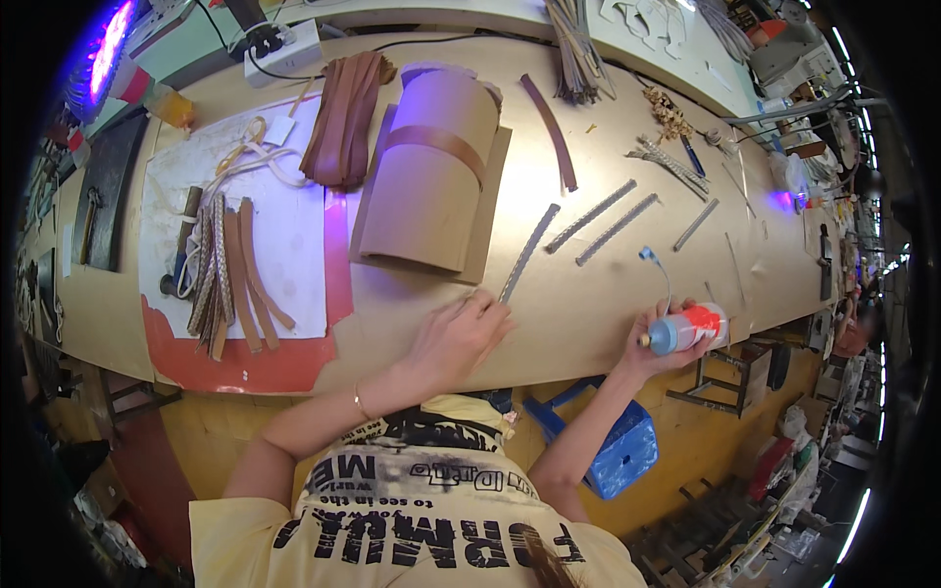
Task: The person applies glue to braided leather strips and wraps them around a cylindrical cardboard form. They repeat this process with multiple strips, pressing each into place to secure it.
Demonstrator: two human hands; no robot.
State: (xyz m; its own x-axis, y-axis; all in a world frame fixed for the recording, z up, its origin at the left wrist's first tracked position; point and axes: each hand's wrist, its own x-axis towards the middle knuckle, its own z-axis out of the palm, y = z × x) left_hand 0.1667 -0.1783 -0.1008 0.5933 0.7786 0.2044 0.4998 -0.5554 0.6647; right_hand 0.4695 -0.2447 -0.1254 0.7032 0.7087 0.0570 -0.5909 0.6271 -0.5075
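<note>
Near the front edge of the table my left hand [463, 333] is closed, its fingers at the near end of a grey braided strip [529, 250] that points away to the right. My right hand [639, 355] grips a squeeze bottle [704, 321] with a red label and a blue top, tilted so its nozzle faces left. The bottle's small blue cap [647, 254] hangs off on a thin strap. Beyond my hands lie two more braided strips [591, 216] side by side, and a shorter strip [696, 224] to their right.
A tan half-round form [426, 186] with a brown band stands mid-table. Left of it lie a brown strap bundle [343, 122] and several braided and flat straps [230, 279] on a white sheet [167, 216]. A brown strip [551, 132] rests farther back. Below is a blue stool [627, 453].
</note>
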